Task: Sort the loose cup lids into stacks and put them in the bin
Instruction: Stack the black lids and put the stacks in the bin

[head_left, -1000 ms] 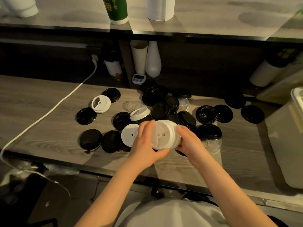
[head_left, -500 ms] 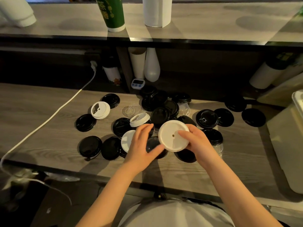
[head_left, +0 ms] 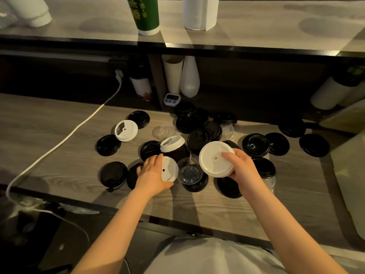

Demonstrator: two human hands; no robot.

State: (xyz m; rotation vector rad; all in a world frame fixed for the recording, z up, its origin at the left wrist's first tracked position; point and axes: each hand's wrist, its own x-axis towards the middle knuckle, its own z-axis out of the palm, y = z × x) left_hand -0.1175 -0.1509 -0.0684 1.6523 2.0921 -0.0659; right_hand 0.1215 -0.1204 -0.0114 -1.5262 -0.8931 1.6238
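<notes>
Right hand (head_left: 241,169) pinches white lid stack (head_left: 214,158) by rim; left hand (head_left: 153,173) grips loose white lid (head_left: 170,169). Likely light, thin, slippery: take rims.

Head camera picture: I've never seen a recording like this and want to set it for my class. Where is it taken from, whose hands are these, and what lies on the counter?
No machine here: a person wears a camera on the head, so you look down along their own arms. The right hand holds up a white stack of cup lids, the top one showing a small hole. The left hand has its grip on a single white lid lying on the wooden counter. Around them lie loose black lids, some clear lids and two raised white lids. A white cable crosses the left side; a pale bin stands at the right edge.
</notes>
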